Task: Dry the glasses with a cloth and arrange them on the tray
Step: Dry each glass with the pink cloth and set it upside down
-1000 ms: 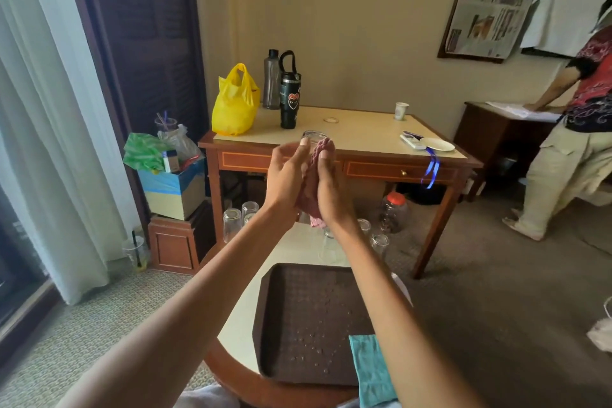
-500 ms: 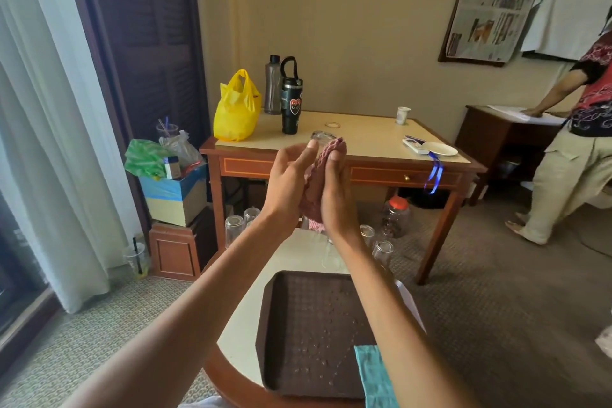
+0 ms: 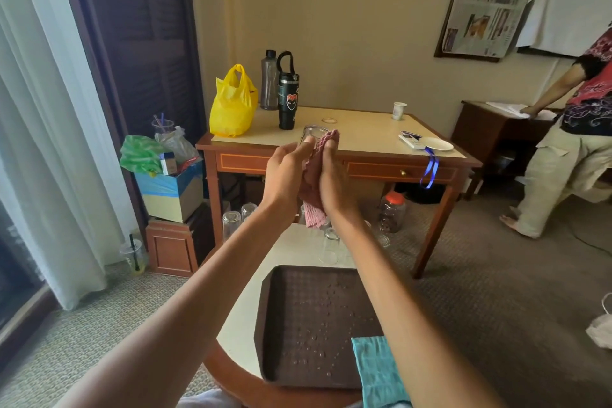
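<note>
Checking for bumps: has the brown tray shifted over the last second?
No. The brown tray keeps its place on the round table, near right corner under the teal cloth as before.

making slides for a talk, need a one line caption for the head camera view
Left hand and right hand clasp a glass and pink cloth above a droplet-speckled brown tray.

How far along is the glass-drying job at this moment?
Done: nothing yet; the tray holds only water droplets, no glasses. In hand: one glass, wrapped in the pink cloth, held between the left hand and right hand. Left: finishing it, drying the upturned glasses on the table beyond the tray, and arranging them all there.
</note>
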Motion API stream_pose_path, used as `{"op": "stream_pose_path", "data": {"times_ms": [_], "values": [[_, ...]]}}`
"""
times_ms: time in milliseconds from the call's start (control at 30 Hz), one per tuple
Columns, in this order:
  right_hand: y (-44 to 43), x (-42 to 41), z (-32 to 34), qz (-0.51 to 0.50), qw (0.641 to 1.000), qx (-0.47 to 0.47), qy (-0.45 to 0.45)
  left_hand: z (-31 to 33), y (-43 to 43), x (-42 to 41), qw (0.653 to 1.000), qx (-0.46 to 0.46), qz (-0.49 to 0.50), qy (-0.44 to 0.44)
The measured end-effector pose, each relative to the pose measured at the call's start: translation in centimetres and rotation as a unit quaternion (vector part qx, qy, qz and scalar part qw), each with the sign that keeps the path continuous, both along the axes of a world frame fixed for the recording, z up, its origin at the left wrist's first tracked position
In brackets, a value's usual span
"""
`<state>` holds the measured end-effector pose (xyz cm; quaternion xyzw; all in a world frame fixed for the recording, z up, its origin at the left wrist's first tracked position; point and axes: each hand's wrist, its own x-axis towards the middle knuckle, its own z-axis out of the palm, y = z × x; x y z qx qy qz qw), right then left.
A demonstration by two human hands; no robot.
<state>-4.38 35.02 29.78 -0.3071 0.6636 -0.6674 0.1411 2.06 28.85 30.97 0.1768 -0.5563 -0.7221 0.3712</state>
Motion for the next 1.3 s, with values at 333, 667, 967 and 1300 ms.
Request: {"op": "stream_pose_path", "data": {"times_ms": [333, 667, 967, 1300], "values": [[-0.3, -1.3, 1.2, -0.067, 0.997, -0.014, -0.042, -0.2, 1.4, -0.1, 1.000, -0.001, -0.017, -0.011], [-0.2, 0.0, -0.2, -0.028, 0.999, -0.013, 0.031, -0.7, 0.5, -0.4, 0.998, 0.047, 0.029, 0.021], [-0.3, -1.1, 1.9, -0.037, 0.998, -0.022, -0.053, -0.8, 1.3, -0.2, 0.999, -0.019, -0.004, -0.038], [-0.9, 0.6, -3.4, -0.022, 0.998, -0.046, 0.042, -2.1, -0.5, -0.2, 0.996, 0.068, 0.035, -0.038]]}}
